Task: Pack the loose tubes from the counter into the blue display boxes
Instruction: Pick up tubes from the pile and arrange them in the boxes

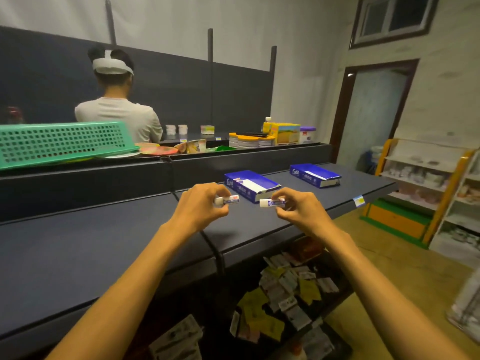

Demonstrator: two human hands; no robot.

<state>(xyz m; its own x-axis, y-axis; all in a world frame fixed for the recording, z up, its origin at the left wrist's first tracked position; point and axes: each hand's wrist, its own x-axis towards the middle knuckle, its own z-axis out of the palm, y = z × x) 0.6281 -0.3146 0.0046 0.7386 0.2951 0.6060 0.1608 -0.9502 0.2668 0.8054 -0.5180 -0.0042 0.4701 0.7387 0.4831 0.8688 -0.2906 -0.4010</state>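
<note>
Both hands hung over the counter (104,255) just short of the nearer blue box, each pinching one small tube. At about eleven o'clock of the frame's centre, the left hand (200,203) held the left tube (228,200) between thumb and fingertips, white cap toward the palm and printed end pointing right. At about one o'clock, the right hand (296,206) gripped the right tube (272,203) the same way, though its cap pointed left and the printed end sat under the fingers. Both tubes lay roughly level and well clear of the counter; that light fingertip hold probably left the ends free so each could be turned and slid into a slot.

Just beyond the hands, at twelve o'clock, the near box (249,187) sat open on the counter with its flap folded back. A few tubes showed packed at its left end; the white interior to their right looked unfilled, so most of the packing seemed still to do. Farther off, at two o'clock, the far box (315,175) lay open too, but its contents were too small to tell.

No other loose tubes were visible on the counter
</note>
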